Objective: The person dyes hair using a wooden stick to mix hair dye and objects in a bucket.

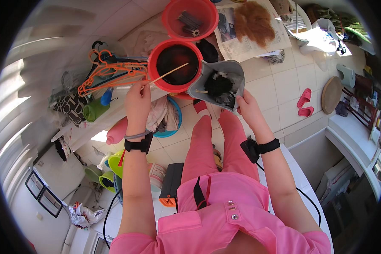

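My left hand [138, 95] grips a thin wooden stick [170, 73], whose far end reaches over a red basin [152, 60] of dark liquid. Gripped at its edge by my right hand [248, 104], a grey plastic dustpan [238, 70] is tilted beside the basin. Inside the dustpan lie a dark, clumped mass [221, 85] and pale bits; a short light stick [202, 91] rests near its lip. The dustpan's lip overlaps the basin's right rim; I cannot tell whether they touch.
Behind stands another red basin [211, 22] holding several dark rods. Reddish-brown fibre [255, 23] lies on a newspaper [281, 39]. Orange hangers [114, 67] are left of the front basin. A blue basin [178, 122] with cloth [166, 114] sits near my feet. Pink slippers [304, 97] lie right.
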A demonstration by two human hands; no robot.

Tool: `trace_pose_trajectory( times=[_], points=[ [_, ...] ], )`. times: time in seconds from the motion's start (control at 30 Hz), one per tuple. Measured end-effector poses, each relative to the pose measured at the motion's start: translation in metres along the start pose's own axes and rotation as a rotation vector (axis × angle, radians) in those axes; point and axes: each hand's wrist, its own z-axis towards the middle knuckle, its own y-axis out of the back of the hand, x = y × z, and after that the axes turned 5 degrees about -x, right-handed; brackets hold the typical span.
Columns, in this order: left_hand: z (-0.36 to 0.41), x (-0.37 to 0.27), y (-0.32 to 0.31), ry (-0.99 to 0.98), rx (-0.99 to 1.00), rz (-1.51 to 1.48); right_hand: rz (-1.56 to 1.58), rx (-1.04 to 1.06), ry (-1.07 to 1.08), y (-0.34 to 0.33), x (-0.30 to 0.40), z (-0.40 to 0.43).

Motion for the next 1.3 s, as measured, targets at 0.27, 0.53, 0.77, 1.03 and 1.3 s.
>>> trace_pose_trajectory(
  times=[0.27,0.53,0.77,1.03,1.3],
  points=[
    [0.053,0.035,-0.056,-0.318,0.014,0.651,-0.002,0.007,-0.013,-0.007,0.005,-0.004],
    [0.023,0.041,-0.07,-0.304,0.027,0.561,0.004,-0.016,-0.025,-0.007,0.006,-0.006],
    [0.011,0.045,-0.07,-0.4,-0.111,0.44,0.004,-0.018,-0.026,-0.009,0.01,-0.008],
    [0.009,0.037,-0.069,-0.366,-0.135,0.303,-0.019,0.005,-0.035,-0.008,0.005,-0.005],
    [0.016,0.024,-0.077,-0.287,-0.147,0.224,-0.02,0.007,-0.021,-0.007,-0.002,-0.002]
  ],
)
